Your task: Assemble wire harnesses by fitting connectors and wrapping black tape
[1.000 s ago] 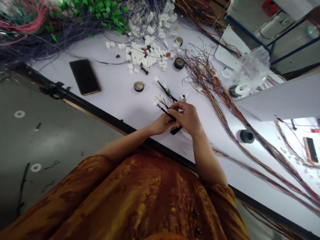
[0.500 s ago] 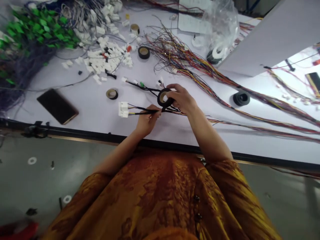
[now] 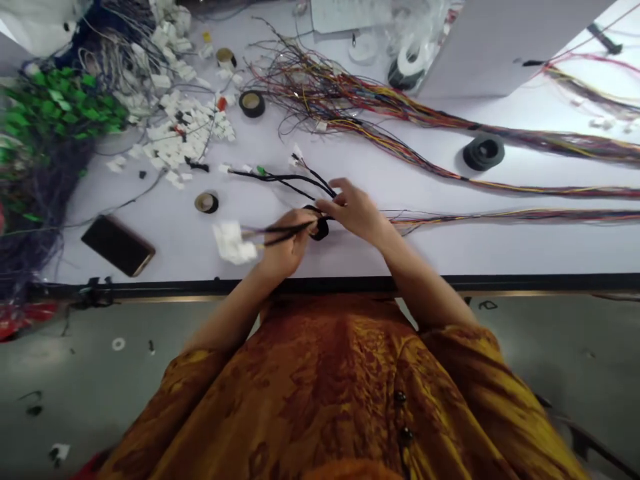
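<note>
My left hand (image 3: 286,245) is closed on a wire harness (image 3: 283,179), around the black-taped branches that end in white connectors (image 3: 234,243). Right beside its fingers sits a roll of black tape (image 3: 320,230), partly hidden by the hand and the wires. Thumb and fingers of my right hand (image 3: 353,208) pinch the harness where its black branches meet. Other branches, tipped with small white and green connectors, lie up and left on the table. Loose coloured wires (image 3: 450,219) of the harness run off to the right.
Long wire bundles (image 3: 400,153) cross the table (image 3: 380,257) behind my hands. More tape rolls (image 3: 251,103) lie about, and a black ring-shaped piece (image 3: 483,153) is at right. A phone (image 3: 119,245), a pile of white connectors (image 3: 175,137) and green-tagged wires (image 3: 65,107) are at left.
The view has turned and shifted right. The tape roll has gone from above the harness in my right hand to below it, near my left fingers. My right hand now pinches the harness.
</note>
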### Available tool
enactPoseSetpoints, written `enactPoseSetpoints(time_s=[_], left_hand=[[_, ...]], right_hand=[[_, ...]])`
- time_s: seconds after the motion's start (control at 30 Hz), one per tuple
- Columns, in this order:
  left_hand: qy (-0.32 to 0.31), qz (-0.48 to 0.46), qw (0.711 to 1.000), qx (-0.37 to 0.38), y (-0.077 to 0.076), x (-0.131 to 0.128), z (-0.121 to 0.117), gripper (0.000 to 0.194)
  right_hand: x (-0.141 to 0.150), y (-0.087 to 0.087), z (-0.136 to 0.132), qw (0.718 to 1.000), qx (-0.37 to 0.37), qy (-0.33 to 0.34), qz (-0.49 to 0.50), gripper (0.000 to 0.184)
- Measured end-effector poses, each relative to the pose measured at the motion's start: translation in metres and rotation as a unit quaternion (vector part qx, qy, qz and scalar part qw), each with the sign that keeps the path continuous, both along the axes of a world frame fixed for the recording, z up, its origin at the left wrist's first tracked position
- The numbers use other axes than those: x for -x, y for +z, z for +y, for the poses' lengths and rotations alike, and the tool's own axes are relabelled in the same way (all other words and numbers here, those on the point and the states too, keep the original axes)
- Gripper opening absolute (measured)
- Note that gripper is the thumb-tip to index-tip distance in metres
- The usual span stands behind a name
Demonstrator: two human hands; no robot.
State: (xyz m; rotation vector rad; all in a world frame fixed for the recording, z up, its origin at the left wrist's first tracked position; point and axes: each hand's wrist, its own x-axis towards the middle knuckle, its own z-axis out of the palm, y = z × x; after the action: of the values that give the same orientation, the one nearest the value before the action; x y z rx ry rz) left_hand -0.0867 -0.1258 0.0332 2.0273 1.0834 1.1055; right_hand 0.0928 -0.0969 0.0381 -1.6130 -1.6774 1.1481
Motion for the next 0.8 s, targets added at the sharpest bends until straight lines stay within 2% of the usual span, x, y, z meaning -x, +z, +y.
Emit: enactPoseSetpoints(time_s=[0.03, 0.1, 0.2, 0.27, 0.33, 0.4, 0.47, 0.57, 0.7, 0.77, 0.8], left_hand=[[-0.025, 0.045, 0.998, -0.039, 0.002, 0.0, -0.005, 0.015], [-0.054, 0.099, 0.991, -0.071, 0.002, 0.002, -0.013, 0.013], [-0.049, 0.116, 0.99, -0.055, -0.003, 0.008, -0.017, 0.014], [-0.038, 0.112, 0.992, -0.041, -0.005, 0.011, -0.017, 0.014], [-0.042, 0.105, 0.993, -0.043, -0.006, 0.014, -0.014, 0.015], [-0.051, 0.105, 0.992, -0.048, -0.004, 0.015, -0.011, 0.016], [-0.058, 0.107, 0.991, -0.05, -0.003, 0.016, -0.008, 0.016], [-0.071, 0.114, 0.989, -0.054, -0.006, 0.019, -0.005, 0.017], [-0.083, 0.13, 0.986, -0.057, -0.012, 0.025, -0.004, 0.02], [-0.09, 0.128, 0.986, -0.055, -0.012, 0.026, -0.004, 0.019], [-0.087, 0.124, 0.987, -0.052, -0.012, 0.027, -0.005, 0.018]], right_hand=[[0.0, 0.003, 0.015, 0.998, 0.059, 0.025, 0.023, 0.029], [-0.003, 0.007, 0.036, 0.987, 0.137, 0.006, 0.087, 0.025], [-0.013, 0.009, 0.041, 0.974, 0.15, -0.069, 0.154, 0.023], [-0.019, 0.009, 0.036, 0.98, 0.153, -0.006, 0.129, 0.022], [-0.019, 0.007, 0.032, 0.976, 0.169, 0.113, 0.077, 0.026], [-0.014, 0.003, 0.034, 0.954, 0.201, 0.219, 0.045, 0.03], [-0.005, -0.003, 0.043, 0.929, 0.246, 0.276, 0.013, 0.032], [0.011, -0.012, 0.059, 0.897, 0.289, 0.329, -0.057, 0.03], [0.032, -0.018, 0.073, 0.876, 0.246, 0.408, -0.066, 0.023], [0.035, -0.015, 0.079, 0.888, 0.256, 0.381, -0.028, 0.018], [0.034, -0.011, 0.081, 0.904, 0.264, 0.337, -0.005, 0.015]])
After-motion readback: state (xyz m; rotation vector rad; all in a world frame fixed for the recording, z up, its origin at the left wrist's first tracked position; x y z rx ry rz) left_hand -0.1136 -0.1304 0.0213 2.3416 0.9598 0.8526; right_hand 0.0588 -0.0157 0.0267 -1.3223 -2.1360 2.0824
